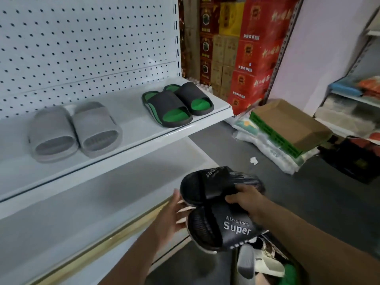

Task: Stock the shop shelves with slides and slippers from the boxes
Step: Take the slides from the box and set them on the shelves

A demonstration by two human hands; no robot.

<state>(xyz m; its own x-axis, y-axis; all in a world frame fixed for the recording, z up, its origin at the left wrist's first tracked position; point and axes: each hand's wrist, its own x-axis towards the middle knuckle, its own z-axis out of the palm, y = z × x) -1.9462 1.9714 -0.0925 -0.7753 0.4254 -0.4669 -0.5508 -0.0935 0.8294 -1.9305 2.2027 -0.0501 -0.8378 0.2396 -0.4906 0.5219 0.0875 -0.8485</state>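
While right fingers (236, 197) grip black slides (218, 206) | left fingers (181, 210) spread, touching.

The white upper shelf (115, 145) carries a grey pair of slides (74, 130) and, well apart to the right, a black-and-green pair (176, 103). Sacks (267, 145), seemingly of rice, lie on the grey floor (298, 202) under a cardboard box (287, 124).

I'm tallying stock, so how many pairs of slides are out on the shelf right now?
2. The grey pair sits at the left of the upper shelf; the green-and-black pair sits near its right end. A third, the black pair, is in the hands, not shelved.
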